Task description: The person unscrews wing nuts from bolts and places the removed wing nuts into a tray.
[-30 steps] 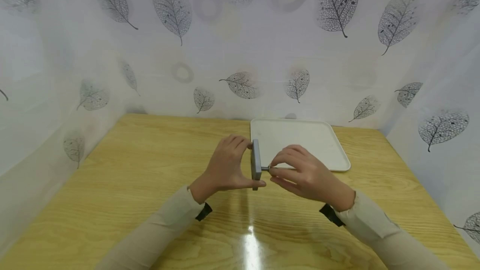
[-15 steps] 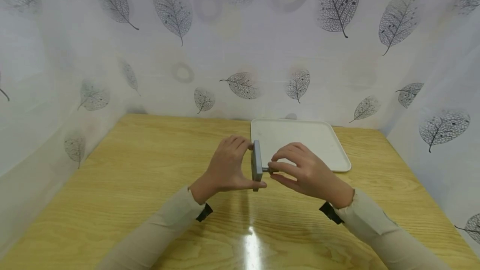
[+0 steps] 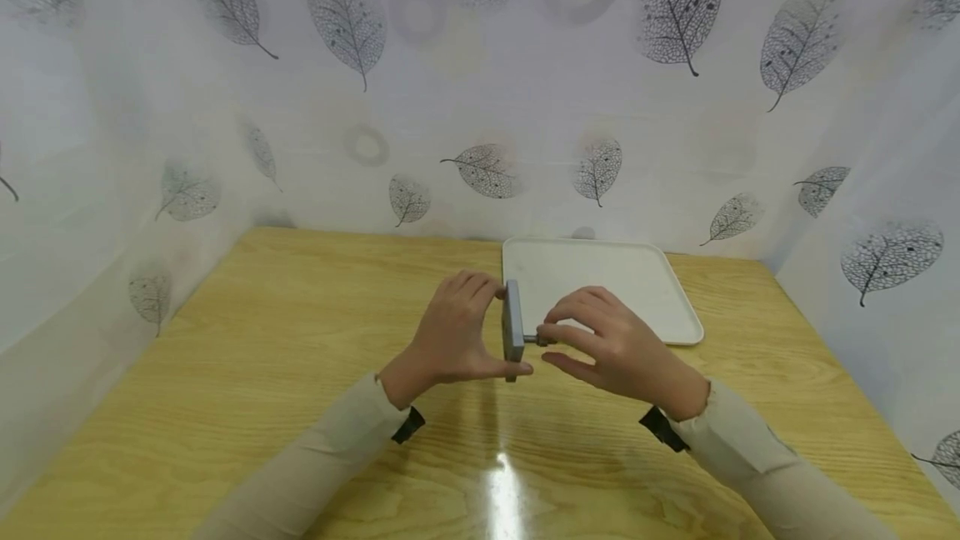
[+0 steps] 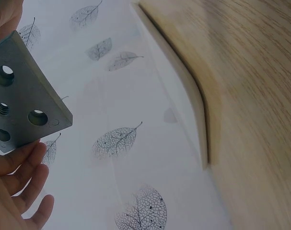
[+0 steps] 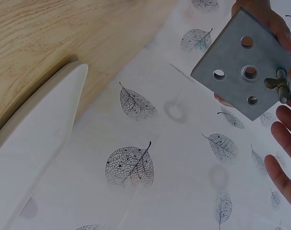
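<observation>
A: One plate (image 3: 513,323), square, grey. Where was it, and how did you have it?

B: In mid-air above the surface (image 3: 337,298), stood on edge. Your left hand (image 3: 453,332) grasped it, fingers at the far edge and thumb at the near one.

A: One bolt (image 5: 283,99), one wing nut (image 5: 279,84)?

B: Bolt: standing out from the plate's right-hand face. Wing nut: on its shank. Your right hand (image 3: 611,344) was at the nut, fingers loosely bent, thumb just below; whether they pinched it or had let go, I cannot tell.

A: Step in hand?

B: Probably turning the nut. Best done with the plate rigid in your left hand, the bolt square to the face, and short, light turns on the wings. A tilted nut might have bound on the thread.

A: Materials?

B: Plate: metal by its look, dull, flat-faced, crisp-edged, with round holes, one ringed at the centre. Nut: brassy, two-winged. Bolt: slim, greyish.

A: Surroundings?

B: Tray (image 3: 592,273): white, smooth, round-cornered, on the surface beyond your right hand. Surface: yellow wood grain, glossy. Curtain (image 3: 420,107): pale, printed with skeleton leaves.
</observation>
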A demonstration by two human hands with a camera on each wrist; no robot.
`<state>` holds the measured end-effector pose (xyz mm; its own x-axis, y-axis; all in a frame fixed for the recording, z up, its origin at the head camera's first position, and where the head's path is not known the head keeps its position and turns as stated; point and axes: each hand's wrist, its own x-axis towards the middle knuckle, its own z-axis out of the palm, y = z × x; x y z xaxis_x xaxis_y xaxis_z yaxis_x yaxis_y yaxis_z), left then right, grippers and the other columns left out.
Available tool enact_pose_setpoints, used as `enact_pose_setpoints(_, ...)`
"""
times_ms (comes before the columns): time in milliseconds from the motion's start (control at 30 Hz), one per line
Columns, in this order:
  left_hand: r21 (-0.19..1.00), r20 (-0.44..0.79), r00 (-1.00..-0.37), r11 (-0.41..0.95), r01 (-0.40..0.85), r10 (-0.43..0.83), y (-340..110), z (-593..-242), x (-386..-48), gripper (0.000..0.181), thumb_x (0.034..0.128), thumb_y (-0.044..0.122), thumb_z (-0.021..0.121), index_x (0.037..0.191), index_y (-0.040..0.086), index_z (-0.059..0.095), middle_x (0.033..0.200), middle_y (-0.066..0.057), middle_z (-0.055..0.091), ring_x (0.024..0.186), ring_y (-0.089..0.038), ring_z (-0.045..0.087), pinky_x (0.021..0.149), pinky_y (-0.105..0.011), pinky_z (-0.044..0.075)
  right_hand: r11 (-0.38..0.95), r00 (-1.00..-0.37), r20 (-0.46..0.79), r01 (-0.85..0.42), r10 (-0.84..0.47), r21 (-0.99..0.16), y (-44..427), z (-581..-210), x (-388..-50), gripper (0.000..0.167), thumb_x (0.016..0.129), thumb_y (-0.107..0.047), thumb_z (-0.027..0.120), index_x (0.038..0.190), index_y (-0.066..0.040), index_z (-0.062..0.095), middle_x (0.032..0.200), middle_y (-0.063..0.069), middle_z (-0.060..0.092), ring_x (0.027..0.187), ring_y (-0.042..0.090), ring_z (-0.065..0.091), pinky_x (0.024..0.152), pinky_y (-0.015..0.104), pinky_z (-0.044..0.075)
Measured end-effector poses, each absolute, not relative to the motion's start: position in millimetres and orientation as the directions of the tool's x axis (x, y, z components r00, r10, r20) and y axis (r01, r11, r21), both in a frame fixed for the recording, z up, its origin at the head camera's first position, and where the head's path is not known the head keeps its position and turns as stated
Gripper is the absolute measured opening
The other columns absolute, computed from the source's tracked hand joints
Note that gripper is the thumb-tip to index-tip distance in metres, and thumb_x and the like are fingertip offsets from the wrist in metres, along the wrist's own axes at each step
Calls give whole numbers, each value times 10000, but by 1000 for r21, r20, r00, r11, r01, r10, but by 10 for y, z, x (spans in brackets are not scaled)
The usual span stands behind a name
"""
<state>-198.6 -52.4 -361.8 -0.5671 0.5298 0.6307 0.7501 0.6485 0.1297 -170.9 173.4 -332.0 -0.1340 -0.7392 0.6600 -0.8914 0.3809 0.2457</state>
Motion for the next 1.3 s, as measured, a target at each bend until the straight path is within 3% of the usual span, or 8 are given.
enact_pose_setpoints(600, 143, 634, -567, 641, 754, 526, -524, -3611, -1987, 806, 523, 685, 756, 1034, 82, 601, 991, -25, 604, 972, -191, 532, 905, -390, 453, 309, -18, 692, -903, -722, 299, 1683, -3257, -1654, 240, 948, -241, 548, 847, -85, 700, 869, 43, 647, 820, 193, 607, 779, 354, 495)
enact_pose_setpoints(1133, 136, 632, -562, 638, 758, 533, -511, -3614, -1977, 803, 524, 680, 757, 1033, 79, 600, 998, -35, 608, 980, -197, 531, 929, -410, 445, 385, -143, 649, -889, -747, 247, 1740, -3278, -1691, 296, 956, -310, 512, 900, -83, 693, 914, 46, 637, 864, 193, 601, 820, 350, 488)
enact_pose_setpoints(1300, 136, 631, -561, 636, 760, 535, -503, -3618, -1976, 810, 523, 682, 756, 1041, 78, 601, 1005, -32, 610, 981, -196, 532, 928, -408, 445, 395, -151, 646, -884, -748, 251, 1749, -3290, -1711, 318, 953, -326, 511, 914, -68, 692, 926, 56, 635, 866, 200, 599, 821, 354, 488)
